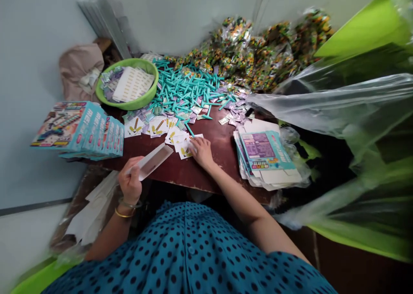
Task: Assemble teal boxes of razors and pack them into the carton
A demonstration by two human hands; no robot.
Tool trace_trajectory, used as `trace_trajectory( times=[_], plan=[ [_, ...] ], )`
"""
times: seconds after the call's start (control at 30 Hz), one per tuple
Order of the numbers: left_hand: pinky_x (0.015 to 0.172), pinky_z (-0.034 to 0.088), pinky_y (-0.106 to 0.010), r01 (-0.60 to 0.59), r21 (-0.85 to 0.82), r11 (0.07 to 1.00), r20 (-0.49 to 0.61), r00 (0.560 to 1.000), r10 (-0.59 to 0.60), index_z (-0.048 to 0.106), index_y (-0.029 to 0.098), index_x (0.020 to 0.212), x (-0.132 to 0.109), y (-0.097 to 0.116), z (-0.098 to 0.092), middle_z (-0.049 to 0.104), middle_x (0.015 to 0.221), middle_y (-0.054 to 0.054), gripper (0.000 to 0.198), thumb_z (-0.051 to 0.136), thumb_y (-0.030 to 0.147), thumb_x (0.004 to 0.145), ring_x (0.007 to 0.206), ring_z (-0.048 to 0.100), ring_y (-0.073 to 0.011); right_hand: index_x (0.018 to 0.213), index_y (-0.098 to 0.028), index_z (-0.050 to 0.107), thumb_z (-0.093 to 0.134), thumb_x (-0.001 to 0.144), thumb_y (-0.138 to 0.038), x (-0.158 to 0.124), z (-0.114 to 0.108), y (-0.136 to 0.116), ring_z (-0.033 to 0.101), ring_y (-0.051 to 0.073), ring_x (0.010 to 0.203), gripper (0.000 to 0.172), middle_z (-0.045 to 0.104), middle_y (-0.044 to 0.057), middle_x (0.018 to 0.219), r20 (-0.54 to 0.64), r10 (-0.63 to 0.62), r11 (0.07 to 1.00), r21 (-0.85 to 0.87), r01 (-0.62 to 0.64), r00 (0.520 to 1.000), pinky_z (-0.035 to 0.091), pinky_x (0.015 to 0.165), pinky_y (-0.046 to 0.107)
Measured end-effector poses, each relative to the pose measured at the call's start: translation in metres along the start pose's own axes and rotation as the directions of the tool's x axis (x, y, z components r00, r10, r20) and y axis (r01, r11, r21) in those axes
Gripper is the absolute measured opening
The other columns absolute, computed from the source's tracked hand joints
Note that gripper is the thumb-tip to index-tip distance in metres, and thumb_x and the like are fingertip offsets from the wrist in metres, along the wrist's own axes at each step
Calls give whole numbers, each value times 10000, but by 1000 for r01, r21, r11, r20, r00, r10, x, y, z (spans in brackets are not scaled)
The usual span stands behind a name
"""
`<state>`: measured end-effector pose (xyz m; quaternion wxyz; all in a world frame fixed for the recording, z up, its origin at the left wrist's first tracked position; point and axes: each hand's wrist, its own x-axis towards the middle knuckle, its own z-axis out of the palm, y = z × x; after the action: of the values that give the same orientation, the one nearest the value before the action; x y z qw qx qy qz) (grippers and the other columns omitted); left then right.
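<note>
My left hand (130,180) is closed around a small open white box (155,161), tilted with its hollow side showing. My right hand (201,151) rests on the printed cards (183,148) near the table's front edge, fingers bent down onto them; whether it grips one is too small to tell. The cards are white with a pickaxe-like picture, and more of them (158,126) lie to the left. Just beyond my right fingers, a teal stick (189,129) lies at the edge of a large heap of teal sticks (183,87).
Blue printed boxes (87,130) stand in a row at the left. Behind them is a green basin (142,101) with sheets and packets. Flattened cartons (261,152) lie on the red-brown table (180,173) at right. Colourful bags (248,53) fill the back; clear plastic (322,100) hangs at right.
</note>
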<state>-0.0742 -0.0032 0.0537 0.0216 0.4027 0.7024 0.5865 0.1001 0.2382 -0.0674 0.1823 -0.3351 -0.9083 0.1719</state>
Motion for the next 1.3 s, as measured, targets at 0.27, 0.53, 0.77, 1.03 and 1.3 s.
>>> trace_trajectory(
  times=[0.27, 0.53, 0.77, 1.03, 1.3],
  plan=[
    [859, 533, -358, 94, -73, 993, 28, 995, -92, 768, 220, 1026, -4, 1, 3, 753, 1038, -66, 420, 524, 560, 987, 986, 701, -250, 1471, -172, 568, 563, 996, -332, 16, 10, -2, 271, 380, 1537, 501, 379, 189, 1636, -22, 51, 997, -50, -52, 998, 271, 1213, 577],
    [922, 532, -385, 7, -152, 988, 128, 992, 13, 762, 198, 1050, -7, 11, 0, 755, 1060, -103, 463, 459, 547, 1033, 1036, 698, -251, 1525, -262, 520, 495, 1039, -366, -129, 0, -29, 372, 363, 1513, 498, 480, 148, 1583, 59, -132, 991, 41, 130, 989, 278, 1226, 643],
    [927, 536, -395, 16, -139, 990, 167, 986, 8, 770, 194, 1031, -12, 16, -4, 760, 1061, -114, 498, 458, 582, 1023, 1040, 702, -264, 1279, -249, 715, 520, 1029, -365, -120, -14, -14, 518, 322, 1385, 338, 646, 123, 1395, -56, -58, 970, 234, 69, 997, 399, 1163, 572],
    [935, 521, -392, -96, -155, 983, 199, 972, 126, 775, 184, 1081, -21, 9, 3, 751, 1101, -126, 522, 425, 569, 1037, 1049, 695, -264, 1346, -103, 659, 487, 1010, -245, 39, -3, 12, 561, 313, 1235, 403, 667, 195, 1335, -66, 142, 982, 136, -132, 988, 446, 1090, 457],
    [957, 529, -430, -59, -129, 990, 215, 973, 86, 763, 170, 1065, -25, 20, 6, 759, 1061, -140, 582, 417, 635, 1017, 1034, 701, -271, 1068, -107, 770, 509, 887, -155, 49, -4, 63, 654, 283, 930, 322, 752, 179, 1029, -15, 230, 965, 135, -226, 973, 525, 912, 419]
  ],
)
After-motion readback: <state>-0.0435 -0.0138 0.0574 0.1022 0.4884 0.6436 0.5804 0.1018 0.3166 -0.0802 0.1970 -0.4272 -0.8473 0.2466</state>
